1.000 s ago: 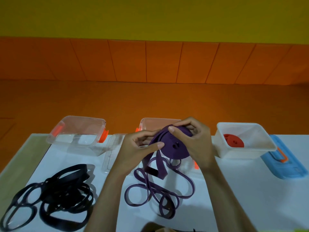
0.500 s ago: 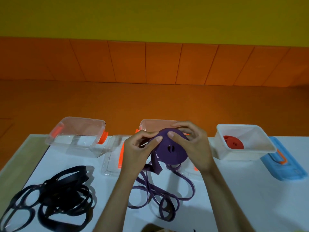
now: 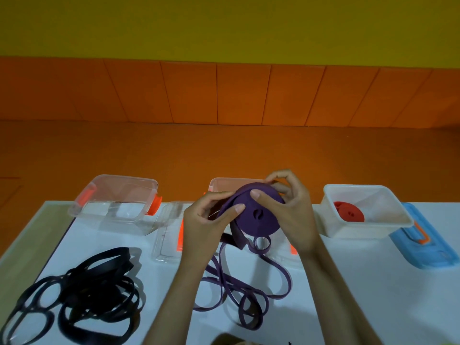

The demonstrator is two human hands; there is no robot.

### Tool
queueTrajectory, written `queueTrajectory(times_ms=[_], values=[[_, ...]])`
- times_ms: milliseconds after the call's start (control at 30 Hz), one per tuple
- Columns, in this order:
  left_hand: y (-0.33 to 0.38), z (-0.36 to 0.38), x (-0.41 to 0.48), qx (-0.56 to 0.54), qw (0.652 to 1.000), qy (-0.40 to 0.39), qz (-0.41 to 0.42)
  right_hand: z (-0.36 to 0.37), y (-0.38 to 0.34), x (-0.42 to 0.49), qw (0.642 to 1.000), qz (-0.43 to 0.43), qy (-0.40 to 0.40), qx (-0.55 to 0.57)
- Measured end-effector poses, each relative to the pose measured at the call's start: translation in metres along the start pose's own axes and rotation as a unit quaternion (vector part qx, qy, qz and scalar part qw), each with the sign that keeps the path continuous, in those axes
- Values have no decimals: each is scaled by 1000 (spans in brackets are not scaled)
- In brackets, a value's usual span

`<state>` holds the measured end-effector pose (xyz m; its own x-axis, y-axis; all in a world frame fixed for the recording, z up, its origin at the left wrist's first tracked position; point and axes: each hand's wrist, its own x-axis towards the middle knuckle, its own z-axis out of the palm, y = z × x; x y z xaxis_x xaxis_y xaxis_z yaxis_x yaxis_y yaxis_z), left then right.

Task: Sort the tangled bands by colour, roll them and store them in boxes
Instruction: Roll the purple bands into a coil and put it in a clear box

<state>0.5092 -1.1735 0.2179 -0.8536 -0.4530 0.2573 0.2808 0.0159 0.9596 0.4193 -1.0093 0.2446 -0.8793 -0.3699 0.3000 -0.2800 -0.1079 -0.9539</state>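
1. Surface (image 3: 373, 282), white, lies beneath the purple roll (image 3: 258, 215), which is held up just above it.
2. Black bands (image 3: 94, 290) lie tangled, well to the left of the roll and nearer the person.
3. Clear box (image 3: 119, 185) stands left of the roll.
4. White box (image 3: 358, 230) stands right of the roll, with a blue lid (image 3: 428, 250) beyond it.
5. Loose purple band (image 3: 229, 285) trails from the roll down to the surface.
6. Hands: left hand (image 3: 204, 220) pinches the roll's left edge, and right hand (image 3: 293, 215) curls round its right side, thumb on its face.
7. Red roll (image 3: 348, 215) lies in the white box.
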Motion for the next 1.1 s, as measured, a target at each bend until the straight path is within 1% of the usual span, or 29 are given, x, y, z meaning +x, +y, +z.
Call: queueTrajectory(times_ms=[33,67,133,167,200,267,333,367,400,467,567,667,767,867,933,1033,1100], values=[[2,0,2,18,1000,-10,18,1,-1,1,1000,-8,11,4],[4,-2,5,28,998,-40,31,1,-1,2,1000,-13,21,7],[7,-9,11,27,992,-114,34,0,-1,2,999,-17,29,6],[8,-12,12,29,991,-128,33,-1,-1,2,1000,-16,20,3],[7,-14,12,34,991,-123,31,-2,0,1,1000,-11,5,-1],[4,-12,9,34,995,-88,25,-1,1,0,1000,1,-17,-13],[-1,-7,6,39,997,-54,26,0,2,-2,1000,6,-8,-20],[-3,-7,6,48,997,-52,22,0,2,-2,1000,2,0,-22],[-4,-8,6,60,996,-61,10,-1,3,-3,1000,-2,6,-24],[-7,-19,7,95,990,-101,-35,-5,4,-4,1000,-1,14,-22],[-18,-41,2,148,971,-167,-88,-12,6,-3,999,11,43,-9],[-34,-60,-4,172,951,-196,-167,-19,7,-2,998,3,63,-6],[-48,-77,-10,126,943,-223,-213,-22,9,-2,998,6,70,-6],[-58,-91,-15,30,948,-227,-221,-26,12,-2,996,14,83,-5],[-62,-100,-17,-13,939,-255,-231,-29,16,-3,996,19,92,-5],[-66,-108,-21,-49,929,-280,-239,-34,20,-5,994,34,102,-7],[-68,-107,-21,-46,933,-257,-248,-37,23,-7,994,36,104,-10]])
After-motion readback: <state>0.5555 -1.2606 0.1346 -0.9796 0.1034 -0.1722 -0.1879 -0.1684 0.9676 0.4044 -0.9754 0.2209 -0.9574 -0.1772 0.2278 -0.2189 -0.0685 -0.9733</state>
